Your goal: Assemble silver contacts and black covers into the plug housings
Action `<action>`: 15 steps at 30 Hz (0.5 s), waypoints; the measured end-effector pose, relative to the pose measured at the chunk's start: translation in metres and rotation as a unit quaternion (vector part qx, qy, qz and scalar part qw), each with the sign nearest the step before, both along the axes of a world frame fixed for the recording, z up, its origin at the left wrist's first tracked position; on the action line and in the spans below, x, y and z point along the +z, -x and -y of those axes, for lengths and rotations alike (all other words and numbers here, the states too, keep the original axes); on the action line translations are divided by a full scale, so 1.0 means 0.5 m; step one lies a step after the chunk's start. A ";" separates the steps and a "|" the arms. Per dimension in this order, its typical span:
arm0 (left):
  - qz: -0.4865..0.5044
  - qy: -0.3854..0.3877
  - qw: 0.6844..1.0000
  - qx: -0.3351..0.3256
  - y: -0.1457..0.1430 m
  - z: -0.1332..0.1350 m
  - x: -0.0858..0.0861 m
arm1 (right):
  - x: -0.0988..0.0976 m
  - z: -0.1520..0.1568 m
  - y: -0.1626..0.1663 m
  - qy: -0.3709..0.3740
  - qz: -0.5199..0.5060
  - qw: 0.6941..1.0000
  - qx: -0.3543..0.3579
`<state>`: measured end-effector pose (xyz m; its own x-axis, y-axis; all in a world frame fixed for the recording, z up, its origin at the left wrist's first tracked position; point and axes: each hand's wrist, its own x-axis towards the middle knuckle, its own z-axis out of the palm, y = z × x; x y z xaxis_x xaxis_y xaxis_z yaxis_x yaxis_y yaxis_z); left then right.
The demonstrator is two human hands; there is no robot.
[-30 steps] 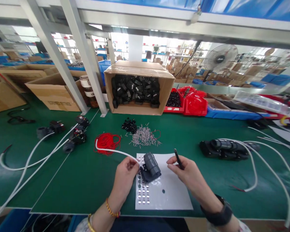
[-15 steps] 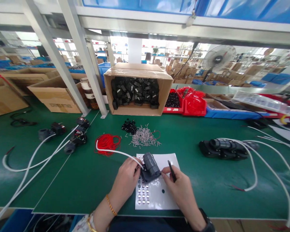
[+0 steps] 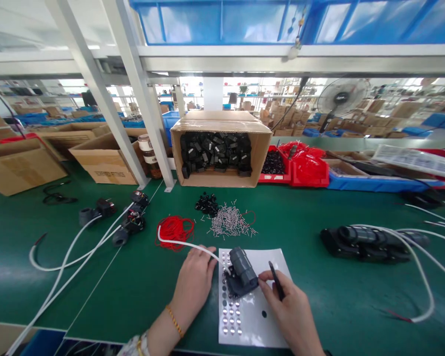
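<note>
Right hand (image 3: 291,302) grips a dark pen-like tool (image 3: 277,282), probably tucked back so thumb and fingertip can work at the grey pipe part (image 3: 244,268). Left hand (image 3: 193,278) sits by the white cable (image 3: 187,243); from here I can't tell if it pinches. Part rests on a white sheet (image 3: 257,333), shiny dots (image 3: 232,321) presumably kept reachable. Farther out, on the desk (image 3: 114,306): metal pieces (image 3: 228,221), red wires (image 3: 175,231).

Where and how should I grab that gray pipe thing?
Probably around the middle of the gray pipe, from above: it's round, sits higher than the flat black base, and nothing covers its top. The white cable meets it at the left, so avoid that side.
</note>
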<state>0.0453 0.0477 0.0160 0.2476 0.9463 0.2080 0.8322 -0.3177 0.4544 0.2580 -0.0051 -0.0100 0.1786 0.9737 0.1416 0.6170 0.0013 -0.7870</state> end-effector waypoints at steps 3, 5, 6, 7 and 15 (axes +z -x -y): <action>-0.010 -0.009 0.999 0.033 0.012 -0.068 0.003 | -0.007 0.004 0.002 -0.049 0.038 0.998 0.027; -0.017 -0.013 0.998 0.051 0.013 -0.109 -0.003 | -0.008 0.007 0.004 -0.104 0.057 0.992 0.052; -0.021 -0.015 0.998 0.061 0.011 -0.125 -0.008 | -0.009 0.009 0.004 -0.131 0.066 0.987 0.070; -0.023 -0.016 0.997 0.071 0.009 -0.139 -0.013 | -0.011 0.010 0.002 -0.154 0.074 0.981 0.089; 0.045 -0.032 0.995 0.082 0.010 -0.158 -0.016 | -0.031 0.015 -0.011 -0.176 0.055 0.972 0.148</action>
